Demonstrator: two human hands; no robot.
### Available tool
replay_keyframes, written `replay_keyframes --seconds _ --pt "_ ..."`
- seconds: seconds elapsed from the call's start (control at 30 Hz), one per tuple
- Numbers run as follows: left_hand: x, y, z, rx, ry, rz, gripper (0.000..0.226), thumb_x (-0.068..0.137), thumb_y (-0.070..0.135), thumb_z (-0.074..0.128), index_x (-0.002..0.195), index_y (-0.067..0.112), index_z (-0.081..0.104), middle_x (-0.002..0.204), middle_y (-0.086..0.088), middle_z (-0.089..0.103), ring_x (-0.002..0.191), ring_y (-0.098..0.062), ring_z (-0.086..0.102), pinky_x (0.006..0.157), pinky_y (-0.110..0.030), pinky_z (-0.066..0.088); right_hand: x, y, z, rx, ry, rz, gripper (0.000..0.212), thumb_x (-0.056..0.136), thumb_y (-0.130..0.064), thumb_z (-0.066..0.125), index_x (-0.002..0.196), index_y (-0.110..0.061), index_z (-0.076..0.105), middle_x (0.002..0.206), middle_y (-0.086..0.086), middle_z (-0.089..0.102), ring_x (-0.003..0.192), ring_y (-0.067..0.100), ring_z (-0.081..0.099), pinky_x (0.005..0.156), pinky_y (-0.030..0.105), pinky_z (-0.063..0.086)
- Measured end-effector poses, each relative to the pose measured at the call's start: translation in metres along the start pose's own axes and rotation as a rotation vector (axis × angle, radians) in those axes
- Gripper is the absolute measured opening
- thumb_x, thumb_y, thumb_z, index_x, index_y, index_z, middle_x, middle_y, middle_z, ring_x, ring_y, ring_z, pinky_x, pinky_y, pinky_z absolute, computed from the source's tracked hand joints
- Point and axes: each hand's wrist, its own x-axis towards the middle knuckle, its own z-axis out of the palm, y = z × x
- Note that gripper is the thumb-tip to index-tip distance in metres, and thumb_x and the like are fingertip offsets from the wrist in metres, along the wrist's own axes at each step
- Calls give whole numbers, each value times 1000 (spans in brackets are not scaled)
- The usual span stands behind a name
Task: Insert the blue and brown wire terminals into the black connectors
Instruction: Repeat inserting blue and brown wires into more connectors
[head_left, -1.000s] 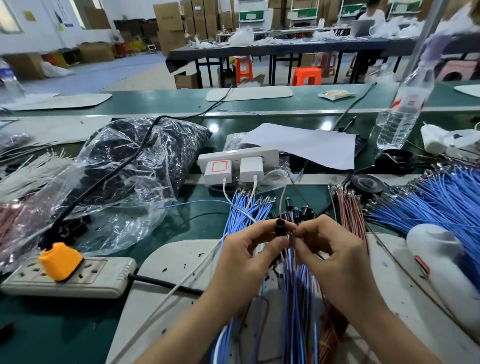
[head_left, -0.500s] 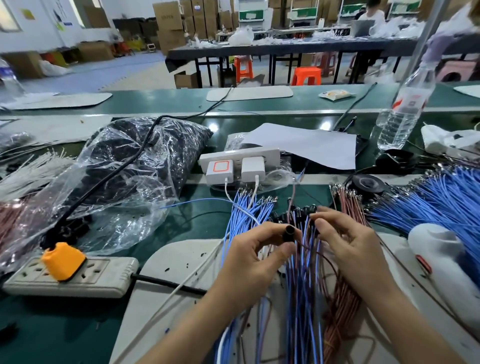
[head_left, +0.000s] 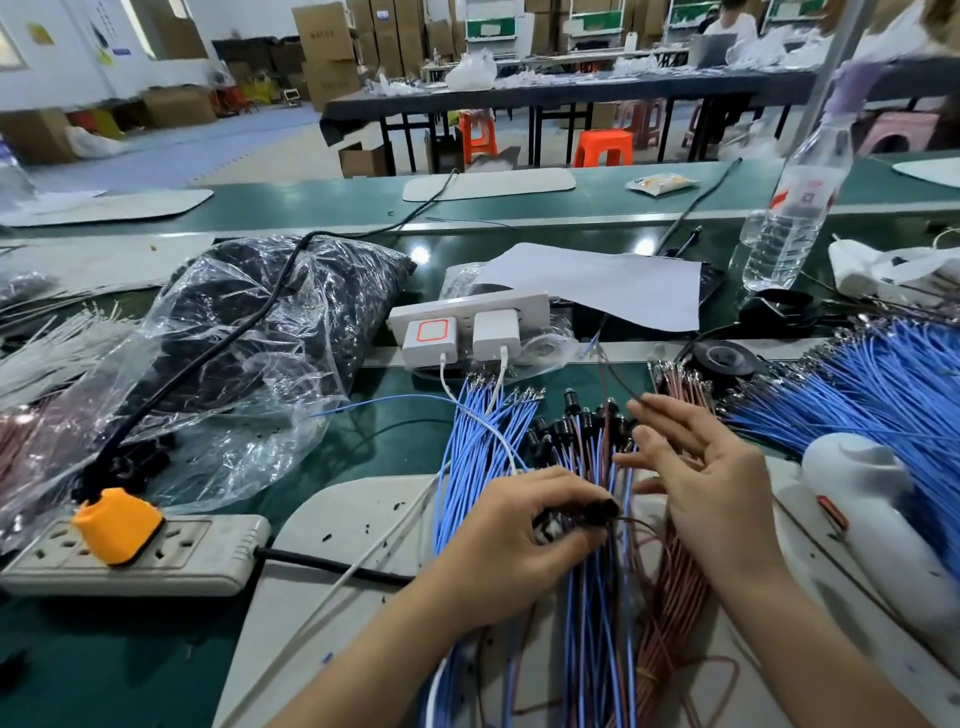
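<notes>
My left hand (head_left: 524, 530) grips a black connector (head_left: 602, 509) with thin wires trailing from it, low over the grey mat. My right hand (head_left: 696, 467) hovers beside it with fingers spread and pinches a single brown wire (head_left: 610, 371) that rises toward the far side. Under both hands lies a pile of finished black connectors with blue and brown wires (head_left: 582, 431). Loose blue wires with metal terminals (head_left: 483, 415) lie to the left. A bundle of brown wires (head_left: 680, 384) lies behind my right hand.
A big fan of blue wires (head_left: 883, 384) and a white tool (head_left: 878, 530) fill the right. A plastic bag of black parts (head_left: 249, 332), a power strip with an orange plug (head_left: 124, 551), chargers (head_left: 467, 332), a tape roll (head_left: 724, 358) and a water bottle (head_left: 789, 208) stand around.
My left hand has dropped toward me with the connector. My right hand has moved away from it to the right, opened its fingers, and lifted a brown wire.
</notes>
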Motion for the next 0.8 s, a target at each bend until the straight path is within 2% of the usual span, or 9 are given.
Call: replay_keyframes --seconds 0.1,0.2,0.37,0.47,0.53,0.6,0.67,0.73,0.8 --pt "0 1 0 -10 6 11 18 85 5 67 103 6 71 97 -1 70 92 -8 64 85 -17 46 -3 -4 -1 -142 96 -124 15 80 -16 73 80 -29 66 65 -7 70 51 6 65 46 14 46" --pt "0 0 0 -23 26 24 18 85 5 67 103 4 70 99 -2 69 94 -8 64 86 -17 46 -4 -6 0 -291 100 -183 18 79 -19 74 72 -32 64 55 -6 62 51 11 59 48 10 42" --pt "1 0 0 -38 41 17 17 85 5 68 102 4 70 96 -1 69 91 -6 63 84 -16 45 -5 -5 2 -313 48 -207 21 78 -15 76 72 -30 62 73 -3 63 58 8 59 54 15 47" --pt "0 0 0 -44 30 4 16 85 7 68 101 4 71 96 -3 70 91 -9 64 84 -17 46 -1 -1 1 -236 73 -165 17 80 -16 74 72 -24 62 71 5 63 52 10 58 51 15 46" --pt "0 0 0 -70 56 -2 17 85 5 68 102 4 70 98 -3 69 92 -11 65 85 -18 47 2 0 -2 -178 126 -121 14 81 -15 73 76 -23 63 70 4 66 51 7 62 51 11 47" --pt "0 0 1 -140 112 -22 18 85 5 68 102 5 70 98 -3 69 93 -13 66 87 -22 49 5 -2 -5 -58 235 -57 16 83 -14 71 95 -23 64 90 -4 70 66 -4 67 58 5 48" --pt "0 1 0 -273 199 -55 17 85 6 65 102 8 69 97 -7 71 93 -17 68 86 -24 51 9 -4 -9 96 287 -18 46 85 -14 69 126 -24 52 121 -12 58 91 -7 66 73 5 49" --pt "0 1 -2 -411 293 -84 17 86 7 62 102 7 67 95 -8 73 94 -18 70 84 -22 51 9 -12 -12 122 199 -36 51 84 -23 67 131 -26 48 123 -14 56 93 2 68 75 11 53" --pt "0 1 -5 -512 373 -94 16 89 6 60 103 6 66 96 -7 74 97 -20 70 85 -20 50 5 -19 -13 -46 -64 -70 38 75 -41 67 110 -28 64 96 -8 70 71 4 68 61 11 51"
